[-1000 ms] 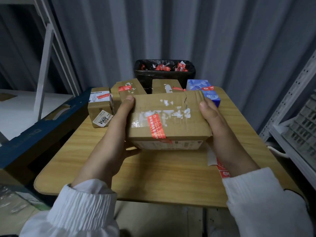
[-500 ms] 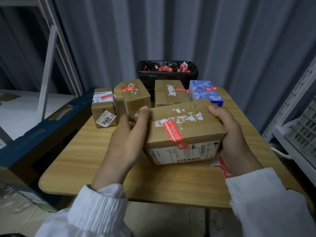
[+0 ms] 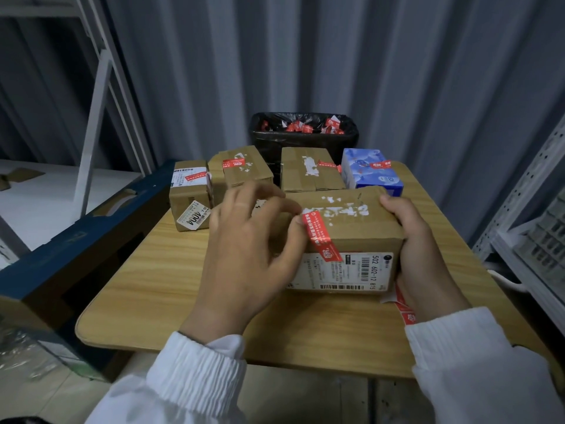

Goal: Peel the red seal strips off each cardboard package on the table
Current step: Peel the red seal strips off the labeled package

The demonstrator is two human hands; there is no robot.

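Red seal strip (image 3: pixel 321 237) is lying across the top front edge of the cardboard package (image 3: pixel 360 231), which is sitting at the near right of the table (image 3: pixel 171 270). The left hand (image 3: pixel 247 255), which was gripping the package's left side half a second ago, is now pinching the strip's upper end with thumb and forefinger, its other fingers spread. The right hand (image 3: pixel 419 249) is still clasping the right end, and the other packages (image 3: pixel 244 166) are waiting behind, in front of the black bin (image 3: pixel 305 139).

box (image 3: pixel 360 231) left end behind left hand (image 3: pixel 244 255), red strip (image 3: pixel 321 237) print too small
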